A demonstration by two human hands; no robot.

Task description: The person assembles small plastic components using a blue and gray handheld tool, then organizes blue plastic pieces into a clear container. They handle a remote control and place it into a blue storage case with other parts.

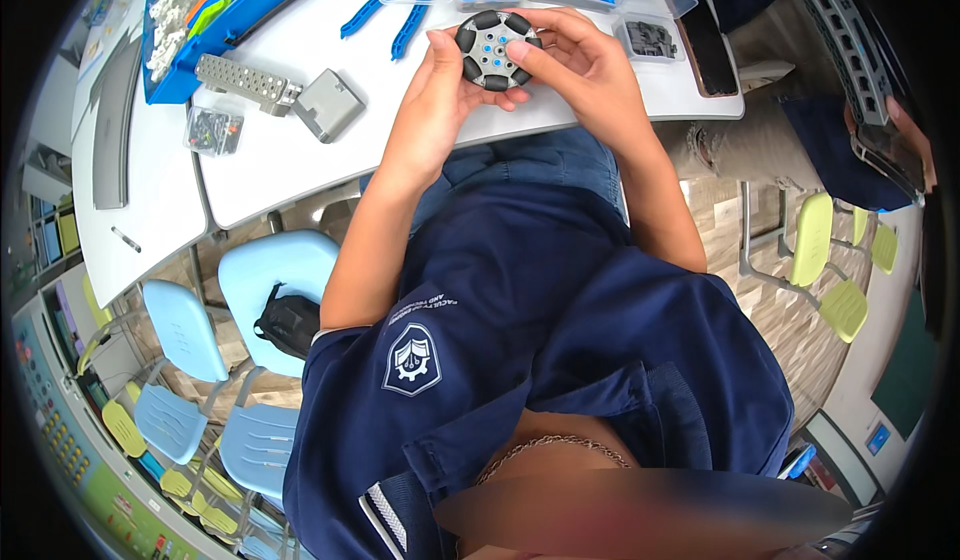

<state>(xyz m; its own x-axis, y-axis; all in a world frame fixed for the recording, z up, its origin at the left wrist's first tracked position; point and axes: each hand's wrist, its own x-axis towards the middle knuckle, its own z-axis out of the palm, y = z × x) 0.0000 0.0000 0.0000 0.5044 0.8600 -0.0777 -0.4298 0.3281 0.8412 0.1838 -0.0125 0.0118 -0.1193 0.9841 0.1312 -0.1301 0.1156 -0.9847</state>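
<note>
Surface (300, 165): a white curved tabletop ran across the top of your view, from ten o'clock round to two o'clock.
Blue tray (215, 15): it sat at eleven o'clock on the surface, filled with white and coloured parts.
Phone (700, 38): a dark phone lay at one o'clock near the surface edge, just right of your right hand.
Right hand (585, 60): your grip was closed on the wheel from its right side, thumb pressed on its face.
Left hand (440, 95): your grip cupped the wheel from the left and below, fingers curled under it.
Perforated beam (245, 80): a grey strip with holes lay at ten o'clock, touching the grey block.
Grey block (330, 105): a small square housing lay just left of your left wrist.
Wheel (495, 50): a round grey hub ringed with black rollers sat at twelve o'clock, held between both hands above the surface edge.
Blue pliers (405, 10): they lay above your left hand, handles spread.
</note>
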